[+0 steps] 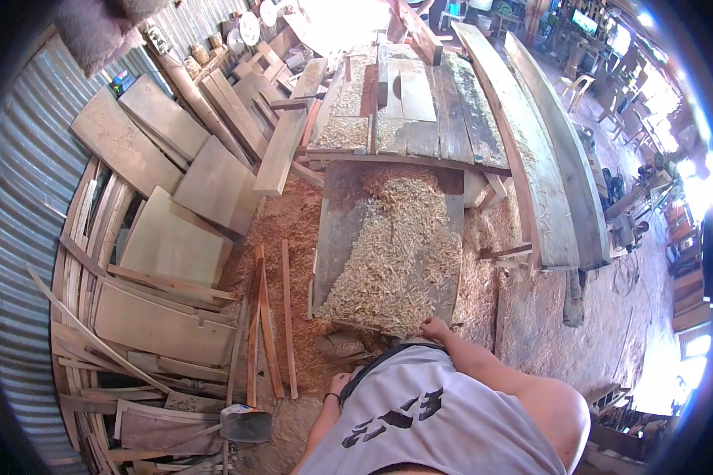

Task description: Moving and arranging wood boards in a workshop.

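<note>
Wood shavings (396, 237) lie heaped over a dark flat board (341, 218) straight ahead of me. My right hand (433, 328) is closed at the board's near edge, toward its right corner. Whatever its fingers hold, if anything, cannot be made out. Low beside my dark waistband hangs my left hand (339, 384), with a dark band on the wrist. Its fingers are too small and partly hidden to read. Three thin wooden strips (289, 317) stand or lean to the left of the board.
Beyond is a workbench (451, 111) strewn with shavings and boards. Two long planks (523, 158) stretch along its right side. Wooden panels (174, 237) lean along the corrugated metal wall (24, 237) on the left. A shovel-like dark blade (245, 426) lies at lower left.
</note>
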Demonstrator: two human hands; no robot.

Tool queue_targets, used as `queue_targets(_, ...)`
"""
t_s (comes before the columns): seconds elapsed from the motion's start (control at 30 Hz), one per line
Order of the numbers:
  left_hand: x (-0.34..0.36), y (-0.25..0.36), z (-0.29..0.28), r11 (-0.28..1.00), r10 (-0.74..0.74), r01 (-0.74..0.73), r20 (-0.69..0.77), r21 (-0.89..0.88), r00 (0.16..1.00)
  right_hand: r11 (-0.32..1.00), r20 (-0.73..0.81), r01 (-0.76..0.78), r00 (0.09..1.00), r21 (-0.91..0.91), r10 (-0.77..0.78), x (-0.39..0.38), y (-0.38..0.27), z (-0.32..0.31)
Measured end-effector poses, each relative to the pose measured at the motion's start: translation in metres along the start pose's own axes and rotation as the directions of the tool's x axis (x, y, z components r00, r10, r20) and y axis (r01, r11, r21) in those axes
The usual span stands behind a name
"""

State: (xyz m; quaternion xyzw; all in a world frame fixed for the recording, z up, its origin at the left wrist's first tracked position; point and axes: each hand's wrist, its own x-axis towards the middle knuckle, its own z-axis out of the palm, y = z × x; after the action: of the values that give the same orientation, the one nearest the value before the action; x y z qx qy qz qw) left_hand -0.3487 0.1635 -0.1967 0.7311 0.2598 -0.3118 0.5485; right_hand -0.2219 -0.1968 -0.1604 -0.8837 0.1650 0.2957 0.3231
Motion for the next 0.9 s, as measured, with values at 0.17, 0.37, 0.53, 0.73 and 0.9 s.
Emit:
queue_targets(0.17, -0.008, 0.003, 0.0, 0.999, -0.011, 0.012, -0.024, 0.037, 1.0, 0.999, 0.002, -0.011, 1.0, 0.037, 0.011, -0.007, -0.002, -0.001)
queue_targets(0.37, -0.003, -0.004, 0.005, 0.999, -0.015, 0.016, -0.026, 0.041, 1.0, 0.998, -0.026, 0.056, 0.998, 0.006, -0.056, -0.009, -0.001, 0.0)
queue_targets(0.53, -0.024, 0.018, 0.01, 0.995, 0.057, -0.052, -0.057, 0.086, 0.997, 1.0, -0.067, 0.003, 0.998, 0.023, -0.001, -0.017, 0.005, -0.003)
queue_targets(0.73, -0.012, -0.016, 0.01, 0.997, 0.071, -0.069, -0.104, 0.018, 0.992, 0.998, -0.055, -0.008, 0.998, 0.061, 0.011, -0.02, -0.006, -0.004)
queue_targets(0.9, 0.022, -0.052, 0.017, 0.988, 0.152, -0.151, -0.065, 0.018, 0.986, 0.999, -0.094, -0.005, 0.996, 0.048, 0.009, -0.029, 0.003, -0.009)
